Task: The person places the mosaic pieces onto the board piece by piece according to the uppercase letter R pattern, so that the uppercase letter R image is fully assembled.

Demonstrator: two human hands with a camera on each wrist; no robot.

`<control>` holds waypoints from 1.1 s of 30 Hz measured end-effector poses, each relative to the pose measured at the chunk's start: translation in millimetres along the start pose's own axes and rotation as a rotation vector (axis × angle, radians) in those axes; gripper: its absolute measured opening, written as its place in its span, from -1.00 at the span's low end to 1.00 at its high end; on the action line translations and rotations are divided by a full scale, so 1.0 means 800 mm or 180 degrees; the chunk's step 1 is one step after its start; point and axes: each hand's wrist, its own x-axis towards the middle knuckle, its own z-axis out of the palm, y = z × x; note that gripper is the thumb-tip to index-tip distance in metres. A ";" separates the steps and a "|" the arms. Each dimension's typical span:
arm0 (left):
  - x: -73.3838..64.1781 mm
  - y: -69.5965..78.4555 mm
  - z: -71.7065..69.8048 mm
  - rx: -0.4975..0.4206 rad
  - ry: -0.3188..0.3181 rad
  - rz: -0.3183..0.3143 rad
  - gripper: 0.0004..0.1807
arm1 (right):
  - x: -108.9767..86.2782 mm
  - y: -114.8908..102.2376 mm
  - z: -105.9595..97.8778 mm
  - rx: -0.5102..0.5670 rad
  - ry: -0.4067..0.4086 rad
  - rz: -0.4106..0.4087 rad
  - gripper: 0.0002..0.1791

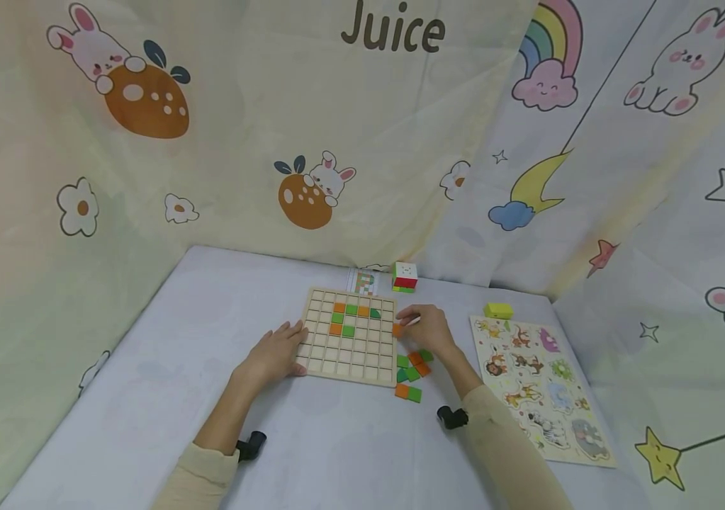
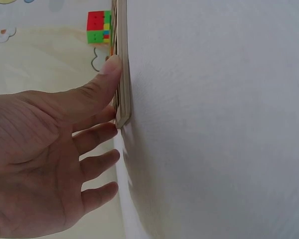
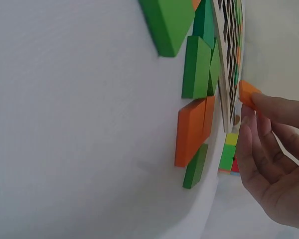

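A wooden grid board [image 1: 349,358] lies on the white table, with several orange and green tiles set in its upper cells. My left hand [image 1: 274,352] rests at the board's left edge, fingers straight and spread; in the left wrist view the thumb [image 2: 114,67] touches the board's rim. Between thumb and fingers my right hand [image 1: 429,329] pinches an orange tile [image 3: 248,92], held just off the board's right edge. Below that hand, loose green tiles [image 3: 197,67] and orange tiles [image 3: 189,130] lie beside the board.
Behind the board stand a puzzle cube [image 1: 405,275] and a small pattern card [image 1: 365,282]. An animal puzzle board [image 1: 553,425] lies at the right, with a yellow block [image 1: 498,310] at its top edge. Printed cloth [image 1: 241,106] hangs behind the table.
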 end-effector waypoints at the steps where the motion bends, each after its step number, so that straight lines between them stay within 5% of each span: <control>1: 0.000 0.000 0.000 0.0002 0.0003 -0.0002 -0.04 | 0.002 -0.001 0.002 0.0001 -0.0004 -0.0015 -0.76; 33: 0.002 -0.001 0.002 -0.0034 0.0001 -0.0026 -0.05 | 0.033 -0.039 0.056 0.0206 -0.0472 -0.0432 -0.75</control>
